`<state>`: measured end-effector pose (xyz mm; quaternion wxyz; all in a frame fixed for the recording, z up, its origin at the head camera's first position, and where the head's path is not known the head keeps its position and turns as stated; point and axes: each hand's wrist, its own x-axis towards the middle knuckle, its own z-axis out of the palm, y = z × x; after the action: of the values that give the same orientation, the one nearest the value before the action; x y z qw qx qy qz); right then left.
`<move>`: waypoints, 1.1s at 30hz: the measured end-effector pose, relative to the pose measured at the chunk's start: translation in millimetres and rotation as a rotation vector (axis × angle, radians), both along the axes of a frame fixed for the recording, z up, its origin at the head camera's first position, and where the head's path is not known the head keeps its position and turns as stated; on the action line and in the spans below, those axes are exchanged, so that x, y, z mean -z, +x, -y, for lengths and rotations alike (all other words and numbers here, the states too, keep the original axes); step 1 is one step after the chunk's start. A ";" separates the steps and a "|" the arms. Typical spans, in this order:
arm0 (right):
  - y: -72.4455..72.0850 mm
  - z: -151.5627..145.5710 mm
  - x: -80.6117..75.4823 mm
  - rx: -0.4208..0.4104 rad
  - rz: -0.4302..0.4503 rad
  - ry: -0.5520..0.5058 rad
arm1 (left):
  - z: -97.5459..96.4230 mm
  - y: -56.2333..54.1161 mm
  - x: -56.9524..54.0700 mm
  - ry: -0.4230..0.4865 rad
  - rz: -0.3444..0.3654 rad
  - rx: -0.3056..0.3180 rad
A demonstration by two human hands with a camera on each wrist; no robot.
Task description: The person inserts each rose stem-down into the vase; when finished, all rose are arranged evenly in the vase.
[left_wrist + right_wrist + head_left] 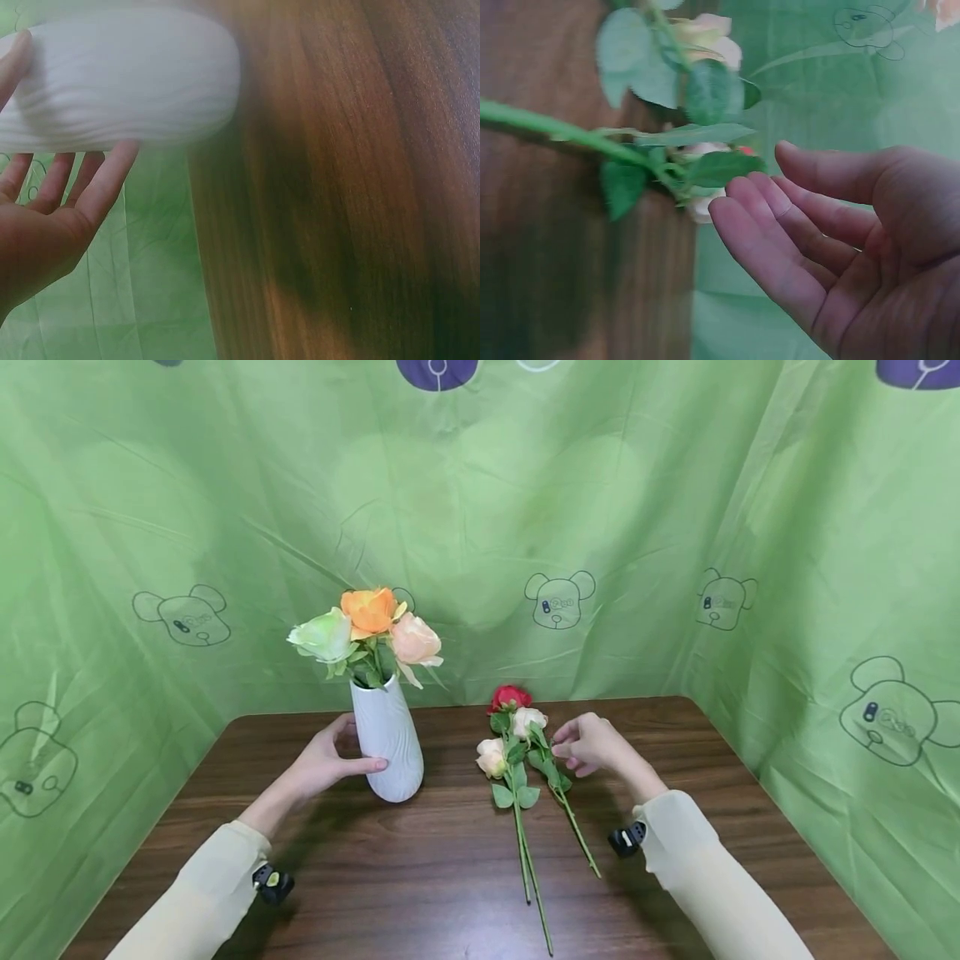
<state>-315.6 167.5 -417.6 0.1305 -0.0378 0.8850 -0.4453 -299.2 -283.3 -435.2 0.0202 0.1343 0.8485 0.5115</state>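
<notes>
In the head view my left hand [327,762] grips a white ribbed vase [390,739], thumb across its front and fingers behind it. The same vase [142,82] fills the top left of the left wrist view. Out of its mouth rise a green rose [324,635], an orange rose [369,612] and a peach rose [415,639]. My right hand [592,745] hovers beside the leaves of a white rose [529,722], fingers loosely bent and holding nothing. In the right wrist view its fingertips are right at a green leaf [724,168].
Left of the white rose, a cream rose [492,757] and a red rose [510,697] lie with stems pointing toward me. All lie on a dark wooden table [450,877]. A green curtain [465,527] with bear drawings hangs behind and along both sides.
</notes>
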 end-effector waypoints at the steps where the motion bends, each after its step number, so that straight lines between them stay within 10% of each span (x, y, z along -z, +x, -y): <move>1: 3.1 -1.8 3.7 0.002 -0.002 0.003 | 0.0 -0.3 0.4 0.001 -0.001 -0.002; 21: 61.8 -29.0 67.0 -0.030 0.038 -0.010 | 0.8 -0.7 5.1 0.017 -0.007 -0.011; 33: 40.0 -36.3 65.3 -0.039 0.212 -0.197 | -1.1 -0.7 4.7 0.016 -0.013 -0.013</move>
<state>-275.6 203.8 -482.9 0.2277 -0.0205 0.8175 -0.5287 -299.9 -282.2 -439.9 0.0104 0.1320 0.8454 0.5174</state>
